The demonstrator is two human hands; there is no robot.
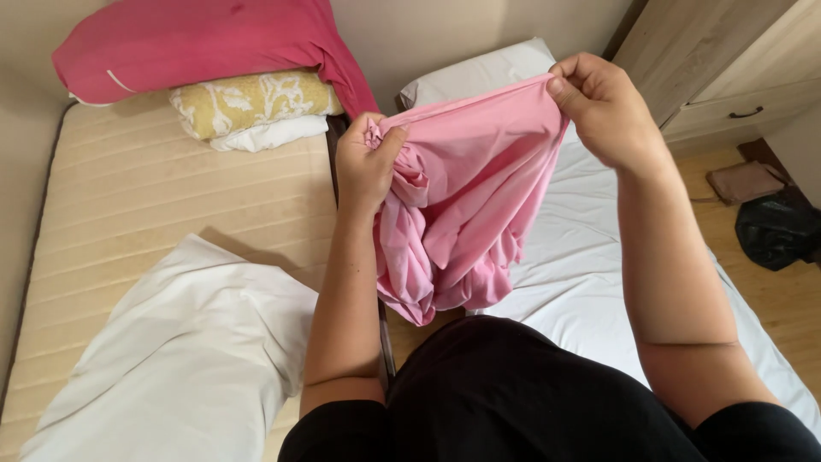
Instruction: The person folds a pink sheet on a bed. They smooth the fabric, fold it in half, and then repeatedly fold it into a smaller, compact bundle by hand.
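Observation:
I hold a pink cloth [466,205] up in front of me with both hands. My left hand [363,162] bunches one gathered end of it in a closed fist. My right hand [603,107] pinches the upper edge of the cloth, stretching it taut between the two hands. The rest of the cloth hangs down in folds above my lap, over the gap between two mattresses.
A bare cream mattress [128,205] lies to the left with a white pillow [188,351] on it and a stack of a yellow patterned pillow [248,103] and a dark pink one [197,38]. A white-sheeted mattress [590,265] lies to the right. A wooden wardrobe [727,60] and a black bag [778,231] stand beyond.

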